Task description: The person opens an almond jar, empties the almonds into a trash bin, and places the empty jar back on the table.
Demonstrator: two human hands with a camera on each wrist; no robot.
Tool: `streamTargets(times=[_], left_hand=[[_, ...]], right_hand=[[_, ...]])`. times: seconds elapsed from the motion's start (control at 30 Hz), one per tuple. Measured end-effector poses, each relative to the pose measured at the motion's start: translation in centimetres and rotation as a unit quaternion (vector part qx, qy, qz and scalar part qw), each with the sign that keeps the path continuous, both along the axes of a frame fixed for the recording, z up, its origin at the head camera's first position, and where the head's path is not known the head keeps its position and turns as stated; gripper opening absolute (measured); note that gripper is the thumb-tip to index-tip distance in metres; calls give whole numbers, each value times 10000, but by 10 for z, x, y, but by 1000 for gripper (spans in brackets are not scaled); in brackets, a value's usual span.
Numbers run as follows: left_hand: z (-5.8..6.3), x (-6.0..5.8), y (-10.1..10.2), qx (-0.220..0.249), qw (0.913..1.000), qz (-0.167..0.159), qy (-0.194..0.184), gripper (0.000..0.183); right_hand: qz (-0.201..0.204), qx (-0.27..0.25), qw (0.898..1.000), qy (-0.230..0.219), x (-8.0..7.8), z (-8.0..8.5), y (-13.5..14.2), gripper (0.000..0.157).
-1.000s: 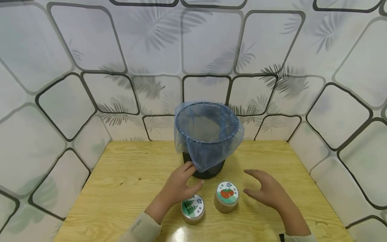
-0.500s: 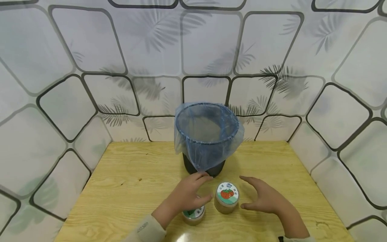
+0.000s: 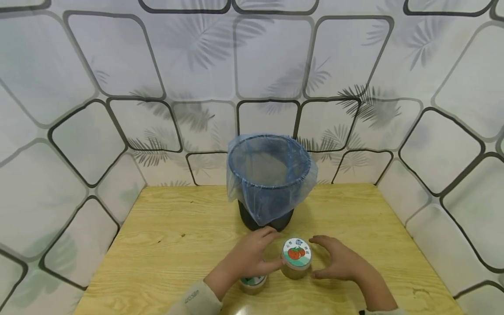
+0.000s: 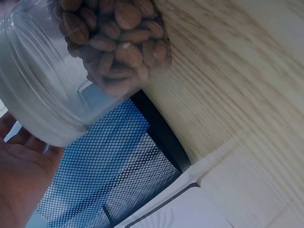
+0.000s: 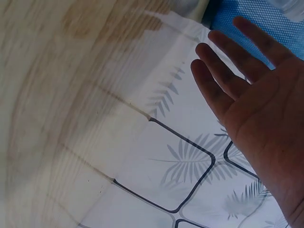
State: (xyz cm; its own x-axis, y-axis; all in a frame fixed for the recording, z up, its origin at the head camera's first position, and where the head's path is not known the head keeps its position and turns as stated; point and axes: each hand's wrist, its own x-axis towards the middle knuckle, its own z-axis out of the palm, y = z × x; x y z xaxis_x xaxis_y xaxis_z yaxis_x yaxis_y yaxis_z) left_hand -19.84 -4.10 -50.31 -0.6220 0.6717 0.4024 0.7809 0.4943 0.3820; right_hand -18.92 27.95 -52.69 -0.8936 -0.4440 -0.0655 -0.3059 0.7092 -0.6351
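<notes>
A jar with a tomato picture on its lid [image 3: 297, 258] stands upright on the table between my two hands. My left hand [image 3: 249, 257] is at its left, fingers extended and thumb tip at the jar's side; whether they touch is unclear. To the jar's right, my right hand [image 3: 343, 263] is spread, with a small gap. A second jar, with a green vegetable label [image 3: 253, 286], is partly hidden beneath my left hand. In the left wrist view, a clear jar of almonds [image 4: 107, 61] appears close by. Straight fingers [image 5: 223, 71] show in the right wrist view.
Behind the jars stands a dark mesh bin [image 3: 246, 217] lined with a blue plastic bag [image 3: 271, 201]. The wooden table [image 3: 177, 253] is bounded by patterned walls [image 3: 204, 127] at the back and both sides.
My left hand has moved from the bin's bag toward the tomato jar, covering more of the green-labelled jar. My right hand has come slightly left, nearer the tomato jar.
</notes>
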Motion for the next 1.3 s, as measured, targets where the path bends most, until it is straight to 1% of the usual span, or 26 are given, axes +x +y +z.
streamTargets(times=[0.13, 0.3, 0.6, 0.7, 0.9, 1.07, 1.3], left_hand=[[-2, 0, 4, -147, 9999, -33, 19, 66], [-1, 1, 7, -258, 9995, -47, -146, 71], [-5, 1, 13, -214, 9994, -122, -227, 74], [-4, 2, 15, -290, 9991, -102, -291, 75], [-4, 2, 19, -394, 9988, -89, -294, 75], [-6, 1, 20, -477, 9980, -69, -414, 75], [-7, 2, 23, -595, 9971, -109, -463, 76]], right_hand=[[177, -56, 9998, 75, -1, -1, -4, 96], [225, 10, 9997, 128, -3, -1, -9, 99], [198, -22, 9997, 136, -5, -1, -14, 105], [202, -38, 9997, 114, -6, -1, -16, 106], [232, -19, 9996, 144, -9, -4, -17, 103], [256, -66, 9995, 159, -9, -6, -19, 105], [290, -36, 9996, -21, -11, -4, -23, 113]])
